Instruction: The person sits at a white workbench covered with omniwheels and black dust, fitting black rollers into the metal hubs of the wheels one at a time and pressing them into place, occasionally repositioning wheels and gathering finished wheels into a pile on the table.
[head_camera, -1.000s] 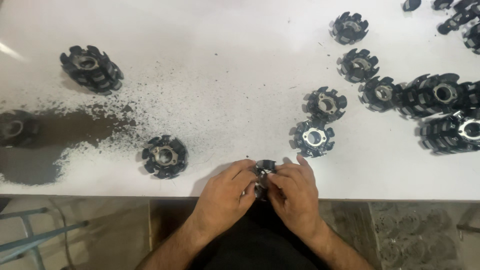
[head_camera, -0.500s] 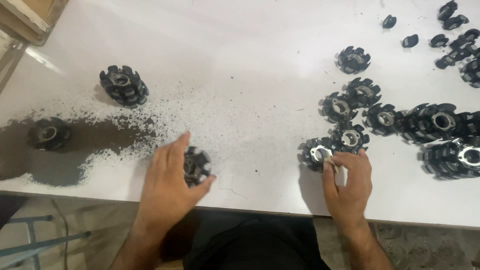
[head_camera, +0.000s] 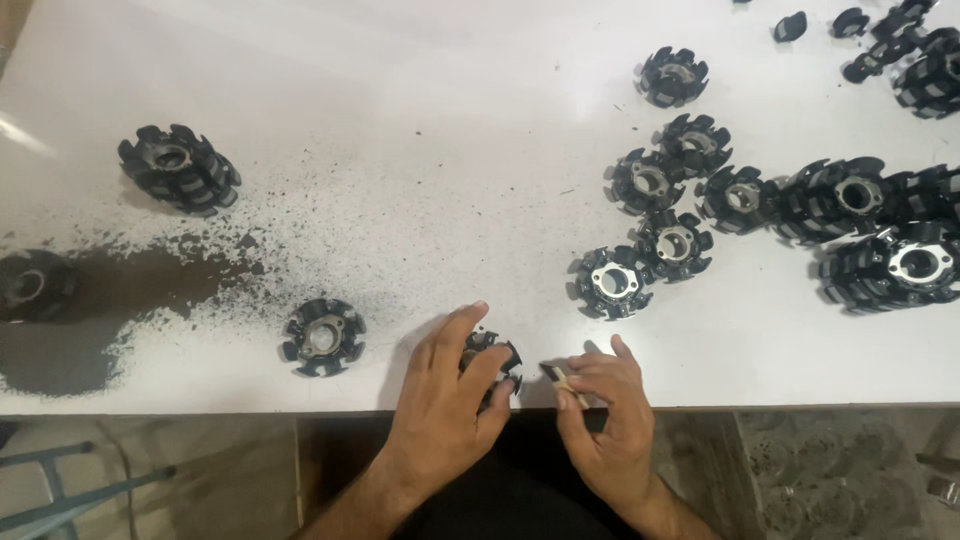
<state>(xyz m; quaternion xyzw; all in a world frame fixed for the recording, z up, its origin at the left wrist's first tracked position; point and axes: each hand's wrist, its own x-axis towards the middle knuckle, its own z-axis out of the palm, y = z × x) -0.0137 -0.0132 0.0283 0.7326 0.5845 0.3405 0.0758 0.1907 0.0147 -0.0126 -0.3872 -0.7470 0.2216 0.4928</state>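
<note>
White tabletop (head_camera: 400, 120) filling most of view, glossy, bright glare streak at far left. Dark powder spill (head_camera: 90, 300) spread over left side. Below front edge: mottled grey floor (head_camera: 830, 470), blue metal frame (head_camera: 70, 490) at lower left.

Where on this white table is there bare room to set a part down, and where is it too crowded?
Bare table lies in the upper middle, between the stacked part at left and the cluster of toothed parts at right. Dark powder covers the left. The near edge is taken by the left hand on a toothed part and the right hand.
</note>
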